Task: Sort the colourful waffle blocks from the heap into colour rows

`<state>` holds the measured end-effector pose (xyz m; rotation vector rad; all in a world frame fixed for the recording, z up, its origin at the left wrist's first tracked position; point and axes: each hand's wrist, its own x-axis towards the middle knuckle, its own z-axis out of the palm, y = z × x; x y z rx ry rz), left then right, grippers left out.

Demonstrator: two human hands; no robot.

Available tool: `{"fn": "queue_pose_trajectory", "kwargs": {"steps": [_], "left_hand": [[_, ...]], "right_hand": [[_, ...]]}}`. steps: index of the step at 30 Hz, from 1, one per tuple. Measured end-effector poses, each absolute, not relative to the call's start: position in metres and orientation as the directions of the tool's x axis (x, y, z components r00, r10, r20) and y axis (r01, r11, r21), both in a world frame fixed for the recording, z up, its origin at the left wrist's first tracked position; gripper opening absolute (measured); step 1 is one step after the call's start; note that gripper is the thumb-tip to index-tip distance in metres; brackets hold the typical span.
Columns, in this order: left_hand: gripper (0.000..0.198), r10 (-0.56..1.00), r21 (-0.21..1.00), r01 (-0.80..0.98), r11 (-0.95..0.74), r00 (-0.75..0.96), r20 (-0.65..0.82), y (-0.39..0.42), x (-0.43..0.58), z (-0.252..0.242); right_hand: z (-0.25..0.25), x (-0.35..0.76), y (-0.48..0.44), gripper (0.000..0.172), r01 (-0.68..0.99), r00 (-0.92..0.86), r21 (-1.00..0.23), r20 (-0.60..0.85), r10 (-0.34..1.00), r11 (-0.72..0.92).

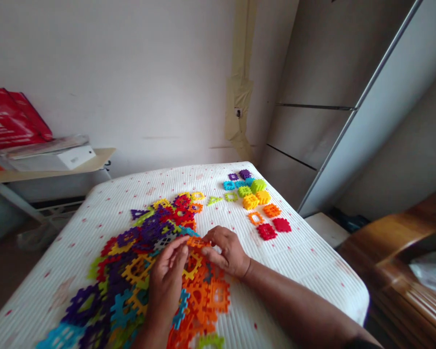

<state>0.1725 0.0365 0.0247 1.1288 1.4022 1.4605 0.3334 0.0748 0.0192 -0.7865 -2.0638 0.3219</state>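
Both hands meet above a heap of notched plastic building tiles in mixed colours. Between them is an orange building tile (pixel 195 242), partly covered by fingers. My left hand (pixel 168 274) pinches its left edge between thumb and fingers. Curled over its right side, my right hand (pixel 228 252) grips the same tile. Under the hands lie a yellow tile (pixel 192 266) and more orange tiles (pixel 218 294). Purple tiles (pixel 85 303) and blue tiles (pixel 122 309) spread to the left of my left hand.
Right of the heap, tiles stand in small colour stacks: red (pixel 267 231), orange (pixel 272 210), yellow (pixel 250 201), green (pixel 257 185) and purple (pixel 244 173). A white quilted cover (pixel 294 261) lies beneath. A grey cabinet (pixel 308 87) stands at right, a side table (pixel 101 157) at left.
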Motion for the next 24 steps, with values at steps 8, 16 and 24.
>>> {"fn": "queue_pose_trajectory", "kwargs": {"steps": [8, 16, 24], "left_hand": [[0.034, 0.953, 0.995, 0.065, -0.074, -0.288, 0.09, 0.037, 0.172, 0.026], [0.03, 0.966, 0.998, 0.038, -0.041, -0.252, 0.05, 0.035, 0.173, 0.027], [0.023, 0.959, 0.998, -0.034, -0.047, -0.28, 0.035, 0.038, 0.176, 0.027]], "right_hand": [[0.023, 0.332, 0.068, 0.036, 0.407, -0.343, -0.711, 0.463, 0.817, 0.574], [0.023, 0.332, 0.072, 0.029, 0.292, -0.282, -0.807, 0.441, 0.852, 0.514], [0.039, 0.345, 0.078, 0.044, 0.413, -0.403, -0.489, 0.659, 0.635, 0.769]]}}
